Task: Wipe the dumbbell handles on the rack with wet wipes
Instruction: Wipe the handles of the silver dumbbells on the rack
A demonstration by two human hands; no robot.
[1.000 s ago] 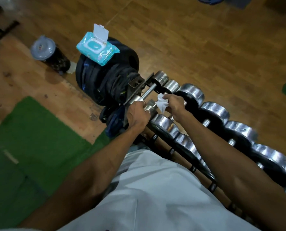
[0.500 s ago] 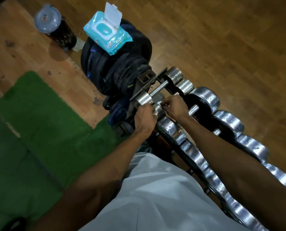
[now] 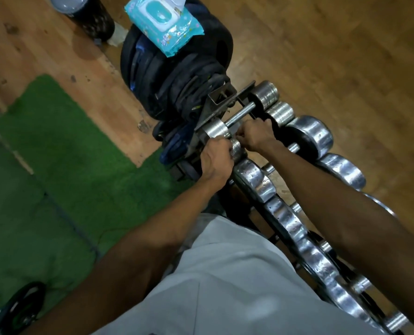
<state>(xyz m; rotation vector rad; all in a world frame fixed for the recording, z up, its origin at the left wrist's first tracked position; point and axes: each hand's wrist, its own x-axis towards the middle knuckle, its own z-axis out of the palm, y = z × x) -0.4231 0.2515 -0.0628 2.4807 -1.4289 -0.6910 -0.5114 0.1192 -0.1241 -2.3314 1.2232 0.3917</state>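
Fingers of the right hand were curled tight round the handle of the second dumbbell from the end of the rack. The wet wipe was not plainly visible; I judged it to be bunched inside that fist, but could not be sure. The left hand gripped the near chrome head of the same dumbbell, fingers wrapped over its top edge, apparently to steady it.

The handle's long axis ran from that near head, by the person's body, away and to the right toward the far head on the opposite rail. It lay parallel to the bare handle of the end dumbbell just beside it. The right hand sat at the near end of the bar, close against the head the left hand held, so the two hands almost touched. Any further wiping stroke would, in my judgement, have to travel along that axis away from the left hand toward the far head, and the right hand was the one placed to make it.

The remaining dumbbells stretched in a row toward the lower right, their handles mostly hidden under the right forearm. The pack of wet wipes lay with its lid open on the stack of black weight plates beyond the rack's end, well apart from both hands.
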